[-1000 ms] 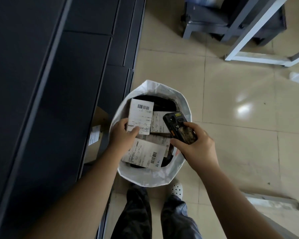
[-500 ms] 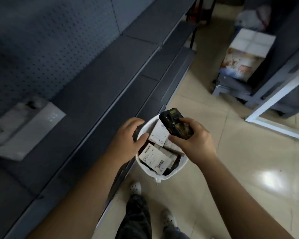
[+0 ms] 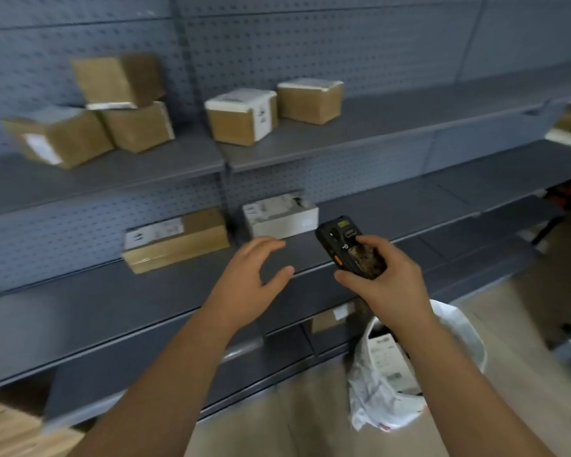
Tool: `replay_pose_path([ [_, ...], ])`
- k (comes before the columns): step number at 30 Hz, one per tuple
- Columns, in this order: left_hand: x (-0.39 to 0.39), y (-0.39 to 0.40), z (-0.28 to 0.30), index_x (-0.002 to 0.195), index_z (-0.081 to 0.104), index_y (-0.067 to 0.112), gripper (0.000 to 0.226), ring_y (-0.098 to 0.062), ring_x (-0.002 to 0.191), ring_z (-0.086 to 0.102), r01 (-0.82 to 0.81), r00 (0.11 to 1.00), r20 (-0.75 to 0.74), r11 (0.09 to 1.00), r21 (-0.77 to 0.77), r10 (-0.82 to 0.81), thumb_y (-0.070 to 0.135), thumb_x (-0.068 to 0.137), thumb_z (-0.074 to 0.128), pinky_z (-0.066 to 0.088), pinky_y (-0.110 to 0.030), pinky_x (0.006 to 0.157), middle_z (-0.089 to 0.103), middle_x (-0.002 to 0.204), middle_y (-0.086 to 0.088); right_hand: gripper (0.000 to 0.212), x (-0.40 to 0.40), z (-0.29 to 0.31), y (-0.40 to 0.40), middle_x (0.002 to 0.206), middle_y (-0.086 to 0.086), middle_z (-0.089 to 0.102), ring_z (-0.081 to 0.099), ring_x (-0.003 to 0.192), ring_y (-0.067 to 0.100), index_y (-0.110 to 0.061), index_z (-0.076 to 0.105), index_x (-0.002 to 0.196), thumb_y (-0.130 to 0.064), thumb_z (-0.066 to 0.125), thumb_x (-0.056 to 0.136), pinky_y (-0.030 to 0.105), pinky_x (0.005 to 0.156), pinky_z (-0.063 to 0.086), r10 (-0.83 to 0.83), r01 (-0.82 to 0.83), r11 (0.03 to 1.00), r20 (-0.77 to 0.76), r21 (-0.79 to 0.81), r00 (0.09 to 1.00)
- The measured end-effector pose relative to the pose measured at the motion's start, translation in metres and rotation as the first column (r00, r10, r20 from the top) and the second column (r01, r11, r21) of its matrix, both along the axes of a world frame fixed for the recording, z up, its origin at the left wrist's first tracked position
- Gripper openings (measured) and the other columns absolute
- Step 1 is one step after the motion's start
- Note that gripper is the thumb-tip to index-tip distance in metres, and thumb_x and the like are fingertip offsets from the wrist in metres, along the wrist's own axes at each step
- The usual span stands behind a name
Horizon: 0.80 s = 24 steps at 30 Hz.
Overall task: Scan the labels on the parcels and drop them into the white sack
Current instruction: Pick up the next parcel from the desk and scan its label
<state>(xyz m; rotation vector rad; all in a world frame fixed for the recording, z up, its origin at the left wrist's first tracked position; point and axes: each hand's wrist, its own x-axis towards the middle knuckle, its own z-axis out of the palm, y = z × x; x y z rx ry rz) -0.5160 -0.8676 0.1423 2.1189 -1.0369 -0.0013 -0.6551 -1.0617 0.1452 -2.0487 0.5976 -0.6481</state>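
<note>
Head view:
- Right hand (image 3: 381,278) grips a black handheld scanner (image 3: 348,247), fingers and thumb curled round its lower body; the device's top end tilts up and to the left, over the front edge of the middle shelf (image 3: 145,291).
- Left hand (image 3: 248,278) holds nothing; fingers and thumb are spread and gently curved, hovering above the middle shelf's front lip, just short of a white parcel (image 3: 279,214).
- The white parcel sits at the back of the middle shelf, with a flat brown carton (image 3: 175,239) bearing a white label just beside it to the left. Bare shelf surface lies in front of both.
- Upper shelf (image 3: 376,127): three brown boxes (image 3: 89,117) clustered at left, one stacked on the others; two label-topped boxes (image 3: 241,115) near the centre upright; open shelf to the right.
- White sack (image 3: 386,400) stands on the floor below the right forearm, mouth open, labelled parcels inside; the forearm covers part of its rim.
- A small carton (image 3: 330,319) on the lowest shelf is partly hidden behind the right wrist.
- The whole frame is blurred; label print is unreadable. Objects at the right and lower left edges are cut off and cannot be identified.
</note>
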Motion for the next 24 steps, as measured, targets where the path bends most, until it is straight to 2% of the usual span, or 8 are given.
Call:
replay_pose_path([
  [3, -0.008, 0.101, 0.001, 0.134, 0.056, 0.024, 0.044, -0.004, 0.128, 0.042, -0.145, 0.989, 0.004, 0.989, 0.002, 0.145, 0.038, 0.093, 0.062, 0.028, -0.013, 0.108, 0.048, 0.134, 0.015, 0.056, 0.016, 0.004, 0.083, 0.106, -0.021, 0.066, 0.063, 0.1, -0.001, -0.04, 0.063, 0.115, -0.031, 0.09, 0.066, 0.026, 0.09, 0.051, 0.157, -0.157, 0.987, 0.004, 0.031, 0.988],
  [6, -0.027, 0.217, 0.003, 0.132, 0.058, 0.02, 0.044, 0.0, 0.122, 0.042, -0.307, 0.952, -0.002, 0.951, 0.018, 0.307, 0.035, 0.092, 0.065, 0.02, 0.005, 0.095, 0.05, 0.132, 0.011, 0.057, 0.031, 0.004, 0.18, 0.107, -0.02, 0.066, 0.062, 0.1, 0.0, -0.04, 0.063, 0.116, -0.033, 0.09, 0.067, 0.024, 0.088, 0.05, 0.311, -0.311, 0.95, -0.011, 0.038, 0.95],
  [10, -0.064, 0.379, 0.013, 0.126, 0.062, 0.016, 0.043, -0.01, 0.119, 0.052, -0.539, 0.842, -0.03, 0.842, 0.024, 0.539, 0.038, 0.089, 0.067, 0.03, -0.008, 0.097, 0.06, 0.128, 0.002, 0.055, 0.048, 0.013, 0.316, 0.101, -0.026, 0.064, 0.059, 0.092, -0.012, -0.043, 0.062, 0.112, -0.03, 0.09, 0.067, 0.021, 0.084, 0.05, 0.501, -0.499, 0.863, -0.009, 0.081, 0.866],
  [13, -0.094, 0.48, 0.022, 0.123, 0.063, 0.017, 0.046, -0.008, 0.114, 0.054, -0.685, 0.729, -0.008, 0.728, -0.01, 0.685, 0.042, 0.085, 0.064, 0.038, -0.015, 0.096, 0.062, 0.124, 0.004, 0.056, 0.059, 0.022, 0.413, 0.104, -0.023, 0.063, 0.058, 0.093, -0.008, -0.044, 0.061, 0.114, -0.033, 0.09, 0.067, 0.019, 0.077, 0.047, 0.646, -0.645, 0.762, -0.008, 0.053, 0.763],
  [15, -0.112, 0.536, 0.03, 0.126, 0.062, 0.019, 0.042, 0.0, 0.11, 0.05, -0.758, 0.652, 0.009, 0.652, -0.02, 0.758, 0.038, 0.089, 0.069, 0.035, -0.006, 0.093, 0.059, 0.121, 0.01, 0.058, 0.065, 0.028, 0.473, 0.108, -0.017, 0.063, 0.059, 0.097, -0.002, -0.043, 0.062, 0.116, -0.032, 0.09, 0.066, 0.021, 0.079, 0.046, 0.721, -0.721, 0.692, -0.005, 0.038, 0.692],
  [19, -0.14, 0.624, 0.039, 0.13, 0.058, 0.02, 0.043, 0.006, 0.112, 0.048, -0.863, 0.505, 0.021, 0.505, -0.02, 0.863, 0.038, 0.091, 0.065, 0.033, -0.005, 0.096, 0.055, 0.122, 0.014, 0.059, 0.081, 0.035, 0.579, 0.108, -0.009, 0.066, 0.062, 0.1, 0.008, -0.043, 0.062, 0.114, -0.032, 0.09, 0.064, 0.027, 0.088, 0.051, 0.827, -0.827, 0.563, -0.006, 0.005, 0.563],
  [22, -0.157, 0.677, 0.039, 0.129, 0.058, 0.016, 0.04, 0.023, 0.095, 0.043, -0.913, 0.408, 0.002, 0.408, -0.023, 0.913, 0.031, 0.093, 0.065, 0.026, 0.009, 0.08, 0.054, 0.12, 0.011, 0.058, 0.098, 0.034, 0.65, 0.102, -0.013, 0.066, 0.063, 0.098, 0.01, -0.043, 0.061, 0.116, -0.034, 0.089, 0.066, 0.031, 0.085, 0.054, 0.882, -0.882, 0.471, -0.015, -0.002, 0.471],
  [24, -0.161, 0.71, 0.035, 0.13, 0.058, 0.018, 0.041, 0.019, 0.096, 0.043, -0.944, 0.329, 0.007, 0.329, -0.007, 0.944, 0.033, 0.093, 0.064, 0.027, 0.005, 0.081, 0.054, 0.121, 0.012, 0.055, 0.111, 0.033, 0.692, 0.101, -0.016, 0.063, 0.061, 0.099, 0.01, -0.047, 0.059, 0.114, -0.036, 0.088, 0.068, 0.031, 0.084, 0.052, 0.913, -0.913, 0.407, -0.022, -0.013, 0.407],
])
